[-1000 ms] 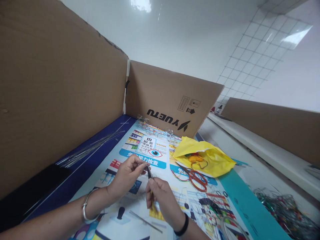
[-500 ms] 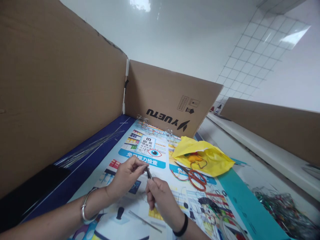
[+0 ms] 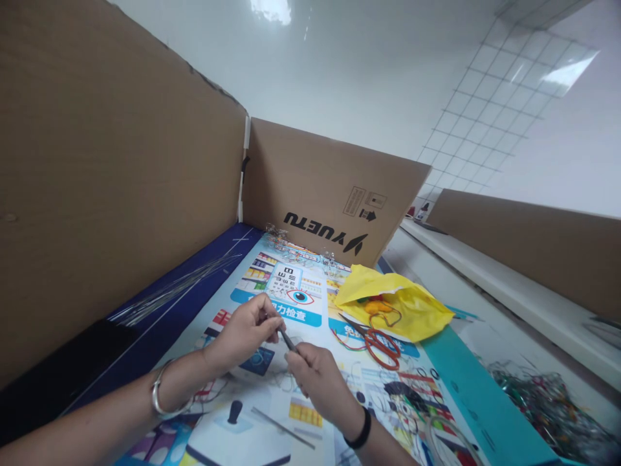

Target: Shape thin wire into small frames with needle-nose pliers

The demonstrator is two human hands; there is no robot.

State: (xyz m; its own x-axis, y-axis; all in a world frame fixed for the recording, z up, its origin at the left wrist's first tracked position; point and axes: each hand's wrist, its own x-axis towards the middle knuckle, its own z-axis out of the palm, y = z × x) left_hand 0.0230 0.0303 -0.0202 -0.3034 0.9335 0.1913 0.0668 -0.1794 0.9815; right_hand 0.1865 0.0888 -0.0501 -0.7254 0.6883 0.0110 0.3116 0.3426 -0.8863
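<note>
My left hand (image 3: 245, 333) is closed in a pinch just left of the middle of the view. Between its thumb and forefinger is the end of what looks like a thin wire, mostly hidden by the fingers. My right hand (image 3: 320, 382) wraps round a pair of narrow-nosed pliers (image 3: 290, 342), whose dark, tapered tip points up and left to the left fingertips. The handles are covered by my palm. Below the hands, a thin straight metal rod (image 3: 283, 428) lies on the printed sheet (image 3: 262, 404).
Red-handled scissors (image 3: 383, 349) lie to the right, beside an open yellow bag (image 3: 412, 310) with colourful items inside. A bundle of straight wires (image 3: 179, 285) is at the left. Cardboard panels (image 3: 310, 175) wall the back and left. Tangled shiny wire (image 3: 548, 408) is heaped at far right.
The pliers have tilted and shifted slightly left, their tip now closer under the left fingertips. My right hand has moved a little to the right; the left fingers have shifted slightly.
</note>
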